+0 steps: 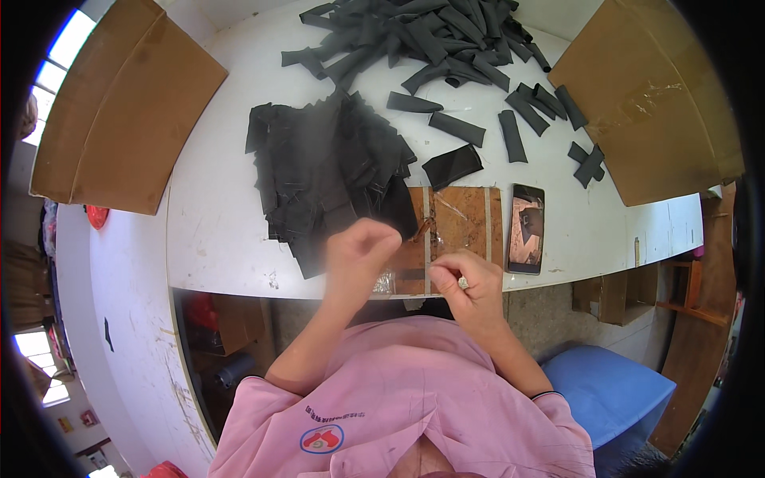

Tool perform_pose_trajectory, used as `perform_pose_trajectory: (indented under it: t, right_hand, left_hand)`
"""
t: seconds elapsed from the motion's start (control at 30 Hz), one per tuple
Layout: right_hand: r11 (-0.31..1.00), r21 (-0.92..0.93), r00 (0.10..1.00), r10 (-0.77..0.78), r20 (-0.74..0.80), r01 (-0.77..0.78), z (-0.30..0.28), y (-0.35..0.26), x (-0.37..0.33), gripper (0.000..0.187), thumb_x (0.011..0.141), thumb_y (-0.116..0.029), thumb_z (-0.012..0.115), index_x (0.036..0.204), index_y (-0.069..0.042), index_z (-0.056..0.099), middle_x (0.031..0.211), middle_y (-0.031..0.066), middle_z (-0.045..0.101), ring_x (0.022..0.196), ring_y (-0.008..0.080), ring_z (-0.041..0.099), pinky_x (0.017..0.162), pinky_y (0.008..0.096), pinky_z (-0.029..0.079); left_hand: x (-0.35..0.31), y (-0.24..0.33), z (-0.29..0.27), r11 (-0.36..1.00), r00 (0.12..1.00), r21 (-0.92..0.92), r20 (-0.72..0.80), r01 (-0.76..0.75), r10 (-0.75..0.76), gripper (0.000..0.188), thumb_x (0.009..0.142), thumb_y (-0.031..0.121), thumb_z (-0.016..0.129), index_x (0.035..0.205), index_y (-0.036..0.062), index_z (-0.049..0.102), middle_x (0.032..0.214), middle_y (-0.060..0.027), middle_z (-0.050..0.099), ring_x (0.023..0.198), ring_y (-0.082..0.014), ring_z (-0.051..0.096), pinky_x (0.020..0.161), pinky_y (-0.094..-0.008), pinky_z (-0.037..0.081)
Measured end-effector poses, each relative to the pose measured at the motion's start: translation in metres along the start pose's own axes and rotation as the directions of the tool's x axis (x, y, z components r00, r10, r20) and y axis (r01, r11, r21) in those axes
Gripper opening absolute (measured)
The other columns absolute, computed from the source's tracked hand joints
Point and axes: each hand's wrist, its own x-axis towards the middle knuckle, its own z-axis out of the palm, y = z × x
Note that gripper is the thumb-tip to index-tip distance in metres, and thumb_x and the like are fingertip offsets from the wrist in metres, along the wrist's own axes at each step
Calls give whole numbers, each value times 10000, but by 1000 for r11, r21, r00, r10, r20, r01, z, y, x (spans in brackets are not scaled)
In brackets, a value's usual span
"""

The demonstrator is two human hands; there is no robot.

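Note:
My left hand (360, 251) hovers at the near table edge, its fingers curled together in a pinch and slightly blurred. My right hand (472, 288) is closed too, thumb against the bent fingers, over the near right part of a brown board (466, 215). Whatever either pinch may hold is too small or hidden to make out. A short dark band shows between the hands; I cannot tell whether it lies on the board or is held. Left of the board spreads a stack of black fabric pieces (319, 175), nearest my left hand. A folded black fabric piece (453, 166) lies just beyond the board.
A phone (526, 229) with a lit screen lies right of the board. Many dark fabric tubes (446, 36) heap at the far side, several scattered toward the right. Cardboard flaps (127, 103) rise at left and right. A blue-covered object (610, 390) stands below, right.

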Motion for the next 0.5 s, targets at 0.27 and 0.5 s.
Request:
perform_pose_trajectory:
  t: [0.27,0.5]
  right_hand:
    - [973,207,994,110,-18,-104,12,-11,3,170,707,-53,660,851,15,600,726,53,548,623,110,534,548,215,432]
    - [864,362,925,381,-15,-350,4,9,-9,133,827,-112,555,841,12,600,694,22,520,581,59,468,520,185,382]
  left_hand:
    - [-26,4,10,933,960,250,-42,-259,277,16,807,-1,546,792,-6,544,786,-12,510,674,-50,464,565,-184,373]
    - [-13,-26,21,528,820,743,47,-411,571,402,600,27,662,964,-5,493,961,-153,472,851,-288,461,651,-333,412]
